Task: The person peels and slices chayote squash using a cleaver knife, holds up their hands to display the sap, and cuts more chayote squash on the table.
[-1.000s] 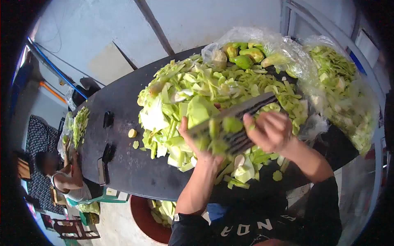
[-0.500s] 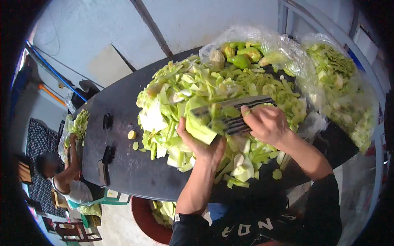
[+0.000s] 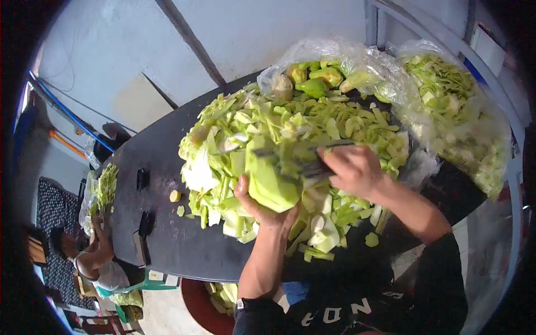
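Observation:
My left hand (image 3: 265,212) cups a large pale green peeled vegetable (image 3: 268,181) from below, thumb along its left side. Its surface is cut into flat facets. In my right hand (image 3: 354,172) is a broad flat blade (image 3: 315,162) with dark and light stripes, smeared by motion. The blade lies across the upper right side of the vegetable, and its exact kind is unclear. Behind and below both hands spreads a big heap of green and white slices and peelings (image 3: 240,128).
Clear plastic (image 3: 385,67) partly wraps several whole green fruits (image 3: 312,87) at the back. A bag of green strips (image 3: 446,117) stands right. Dark cases (image 3: 146,223) lie on the black table (image 3: 184,251). A red tub (image 3: 195,307) sits below; another person (image 3: 100,262) works at far left.
The blade has shifted across the vegetable and blurred, with my right hand slightly left and lower. The vegetable has tipped a little in my left hand. The whole view has shifted slightly.

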A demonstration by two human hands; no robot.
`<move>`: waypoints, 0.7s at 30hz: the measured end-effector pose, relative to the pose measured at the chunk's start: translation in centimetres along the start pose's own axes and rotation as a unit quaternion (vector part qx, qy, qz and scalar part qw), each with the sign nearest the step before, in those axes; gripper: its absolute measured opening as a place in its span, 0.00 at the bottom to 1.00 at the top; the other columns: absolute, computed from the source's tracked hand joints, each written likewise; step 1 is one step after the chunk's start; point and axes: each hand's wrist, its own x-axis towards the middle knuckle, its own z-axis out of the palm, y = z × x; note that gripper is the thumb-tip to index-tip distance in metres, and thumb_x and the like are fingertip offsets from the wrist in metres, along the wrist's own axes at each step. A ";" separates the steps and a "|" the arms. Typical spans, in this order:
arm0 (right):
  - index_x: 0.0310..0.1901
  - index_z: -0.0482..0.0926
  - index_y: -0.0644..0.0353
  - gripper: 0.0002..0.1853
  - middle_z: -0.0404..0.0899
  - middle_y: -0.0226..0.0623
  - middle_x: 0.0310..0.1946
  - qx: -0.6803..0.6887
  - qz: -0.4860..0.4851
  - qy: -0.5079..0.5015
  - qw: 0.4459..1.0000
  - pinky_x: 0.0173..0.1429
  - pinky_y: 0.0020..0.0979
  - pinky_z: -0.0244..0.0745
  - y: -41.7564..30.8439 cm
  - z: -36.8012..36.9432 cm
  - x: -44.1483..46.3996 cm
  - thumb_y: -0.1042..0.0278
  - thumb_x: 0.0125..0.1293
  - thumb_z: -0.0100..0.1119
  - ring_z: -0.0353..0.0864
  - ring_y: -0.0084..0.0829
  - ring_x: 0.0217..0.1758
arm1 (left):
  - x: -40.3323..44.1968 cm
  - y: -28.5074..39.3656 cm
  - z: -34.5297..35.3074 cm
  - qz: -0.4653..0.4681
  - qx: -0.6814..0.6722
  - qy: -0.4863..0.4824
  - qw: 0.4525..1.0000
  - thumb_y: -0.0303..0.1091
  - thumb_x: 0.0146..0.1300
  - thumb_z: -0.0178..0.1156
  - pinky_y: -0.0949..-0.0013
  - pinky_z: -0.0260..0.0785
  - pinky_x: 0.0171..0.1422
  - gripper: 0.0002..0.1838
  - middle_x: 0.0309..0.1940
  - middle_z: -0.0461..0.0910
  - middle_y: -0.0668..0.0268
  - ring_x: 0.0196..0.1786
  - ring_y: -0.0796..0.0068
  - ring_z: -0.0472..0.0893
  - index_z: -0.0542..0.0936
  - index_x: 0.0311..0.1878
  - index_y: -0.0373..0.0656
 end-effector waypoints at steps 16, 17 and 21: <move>0.40 0.78 0.63 0.12 0.76 0.35 0.22 -0.035 -0.020 -0.018 0.999 0.23 0.37 0.74 -0.1 -0.7 -0.2 0.75 0.52 0.59 0.80 0.36 0.22 | -0.4 -0.4 -2.1 -0.009 0.075 0.000 0.997 0.68 0.53 0.53 0.42 0.70 0.62 0.45 0.60 0.72 0.56 0.60 0.53 0.75 0.67 0.67 0.45; 0.37 0.77 0.59 0.05 0.77 0.35 0.21 -0.029 0.001 -0.009 1.000 0.22 0.37 0.74 0.3 -0.5 -0.1 0.72 0.59 0.56 0.80 0.36 0.21 | -0.3 -0.3 -1.9 -0.022 0.058 -0.042 0.997 0.68 0.54 0.52 0.43 0.71 0.61 0.45 0.59 0.73 0.54 0.59 0.53 0.76 0.67 0.67 0.45; 0.36 0.73 0.58 0.07 0.81 0.41 0.28 -0.064 0.167 -0.099 0.979 0.30 0.45 0.77 2.2 -0.7 -0.2 0.74 0.56 0.58 0.83 0.47 0.29 | 0.1 -0.2 0.4 -0.029 0.016 -0.082 0.996 0.66 0.57 0.49 0.44 0.71 0.60 0.42 0.55 0.77 0.53 0.55 0.52 0.78 0.69 0.66 0.43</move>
